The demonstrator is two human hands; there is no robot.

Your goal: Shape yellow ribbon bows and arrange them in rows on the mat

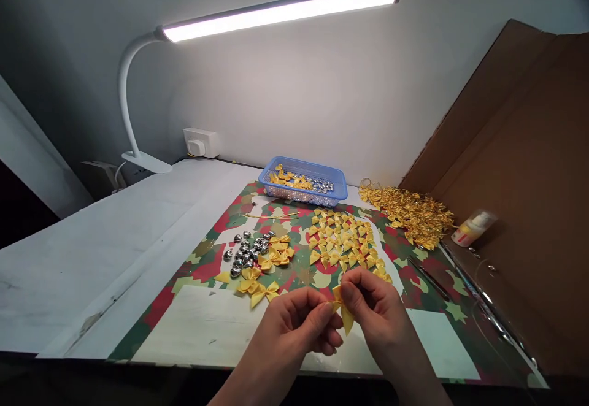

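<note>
A yellow ribbon bow (346,318) is held between both hands above the near edge of the mat. My right hand (377,308) pinches it between thumb and fingers, with one tail hanging down. My left hand (301,320) is closed in a pinch at the bow's left side; whether its fingertips hold the ribbon or a thin gold strand there is unclear. Just beyond lie loose yellow bows (264,292) and a cluster of shiny silver bells (248,252). Rows of finished-looking yellow bows (343,237) spread out behind my hands.
A blue basket (301,199) with bows and silver pieces stands at the back. Right of it are a heap of gold ties (416,213), a small bottle (473,228), tweezers (429,277) and a cardboard panel (519,179). A lit lamp (285,10) hangs overhead.
</note>
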